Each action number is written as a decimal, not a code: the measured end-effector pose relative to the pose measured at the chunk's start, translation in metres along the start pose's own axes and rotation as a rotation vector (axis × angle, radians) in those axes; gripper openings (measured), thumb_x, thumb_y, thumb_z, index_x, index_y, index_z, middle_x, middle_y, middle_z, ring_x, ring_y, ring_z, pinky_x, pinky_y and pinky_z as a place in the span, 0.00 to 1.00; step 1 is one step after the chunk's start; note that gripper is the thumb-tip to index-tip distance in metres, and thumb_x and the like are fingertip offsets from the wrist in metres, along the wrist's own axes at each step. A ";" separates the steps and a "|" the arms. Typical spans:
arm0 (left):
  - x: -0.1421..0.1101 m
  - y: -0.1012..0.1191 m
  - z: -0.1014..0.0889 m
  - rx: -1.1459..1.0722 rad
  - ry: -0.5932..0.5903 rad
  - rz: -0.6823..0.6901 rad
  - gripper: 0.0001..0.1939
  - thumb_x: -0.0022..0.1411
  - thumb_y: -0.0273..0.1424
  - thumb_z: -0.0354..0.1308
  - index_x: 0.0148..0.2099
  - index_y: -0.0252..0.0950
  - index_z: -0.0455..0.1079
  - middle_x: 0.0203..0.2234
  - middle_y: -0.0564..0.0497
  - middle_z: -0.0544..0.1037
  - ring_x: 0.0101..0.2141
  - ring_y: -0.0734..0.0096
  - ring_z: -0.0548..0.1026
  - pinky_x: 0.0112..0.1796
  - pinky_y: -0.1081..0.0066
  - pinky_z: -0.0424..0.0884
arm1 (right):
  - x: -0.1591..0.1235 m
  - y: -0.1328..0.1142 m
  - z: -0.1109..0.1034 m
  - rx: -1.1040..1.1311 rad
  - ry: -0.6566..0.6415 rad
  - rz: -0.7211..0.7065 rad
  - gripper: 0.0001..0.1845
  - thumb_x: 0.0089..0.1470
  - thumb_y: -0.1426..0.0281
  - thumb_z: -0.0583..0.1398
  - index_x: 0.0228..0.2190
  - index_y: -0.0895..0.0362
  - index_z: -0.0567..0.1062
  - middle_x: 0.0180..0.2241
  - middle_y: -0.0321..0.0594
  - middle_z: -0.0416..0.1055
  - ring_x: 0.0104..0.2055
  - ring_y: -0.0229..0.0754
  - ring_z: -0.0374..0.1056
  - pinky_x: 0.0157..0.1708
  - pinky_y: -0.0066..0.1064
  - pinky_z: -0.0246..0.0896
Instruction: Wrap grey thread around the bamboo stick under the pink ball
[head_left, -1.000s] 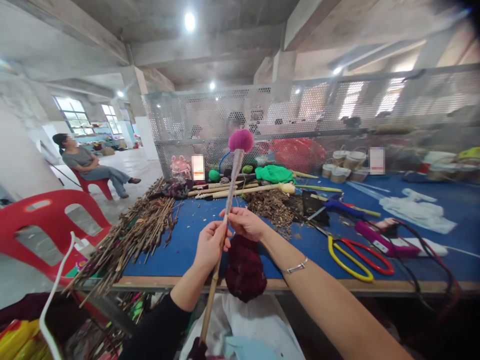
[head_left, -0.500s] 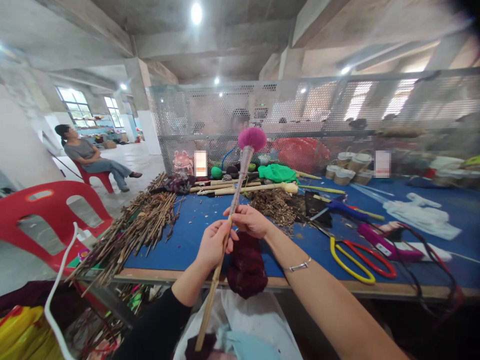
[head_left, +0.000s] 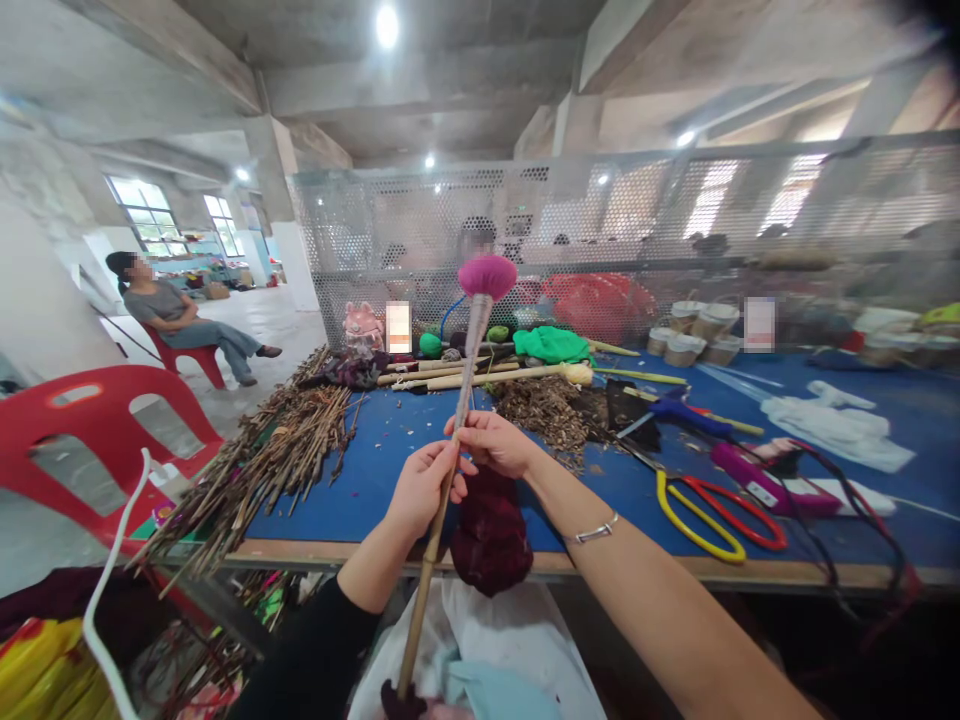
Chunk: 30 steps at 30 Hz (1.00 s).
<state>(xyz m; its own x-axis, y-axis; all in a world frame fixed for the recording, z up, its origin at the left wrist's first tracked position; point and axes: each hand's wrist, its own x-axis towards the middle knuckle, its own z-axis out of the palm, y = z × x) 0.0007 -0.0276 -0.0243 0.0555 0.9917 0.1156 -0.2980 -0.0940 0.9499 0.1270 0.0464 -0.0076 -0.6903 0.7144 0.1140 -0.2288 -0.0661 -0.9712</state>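
Observation:
A long bamboo-like stick (head_left: 424,590) slants up from my lap, held in both hands over the table's front edge. Its upper length is wrapped in greyish, stocking-like material (head_left: 474,345), and a round magenta fabric head (head_left: 487,277) tops it. My left hand (head_left: 427,485) is closed round the stick just below the wrap. Just above, my right hand (head_left: 491,442) pinches the lower end of the wrapping against the stick. Behind the hands lies a dark maroon fabric bundle (head_left: 491,535), partly over the table edge.
Brown twigs (head_left: 300,440) are heaped at left, brown scraps (head_left: 544,410) mid-table. Scissors (head_left: 701,515) with yellow and red handles and a purple tool (head_left: 772,480) lie at right. A mesh screen (head_left: 390,220) stands behind. A person (head_left: 169,310) sits far left beyond a red chair (head_left: 97,440).
The magenta head has shifted slightly left and the stick stands a little steeper, seemingly turned in my hands. Both hands keep their hold at about the same place.

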 end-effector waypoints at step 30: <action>0.000 -0.001 0.001 0.064 0.120 0.021 0.21 0.52 0.48 0.56 0.30 0.32 0.66 0.16 0.54 0.72 0.12 0.81 0.64 0.15 0.80 0.60 | 0.003 0.002 -0.003 0.021 0.022 0.006 0.23 0.38 0.57 0.67 0.31 0.60 0.69 0.11 0.22 0.51 0.12 0.26 0.38 0.13 0.24 0.27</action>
<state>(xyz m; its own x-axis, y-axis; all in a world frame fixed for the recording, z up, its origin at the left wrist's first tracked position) 0.0021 -0.0280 -0.0251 -0.0661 0.9924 0.1038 -0.2359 -0.1166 0.9648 0.1267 0.0502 -0.0098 -0.6768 0.7289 0.1031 -0.2390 -0.0852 -0.9673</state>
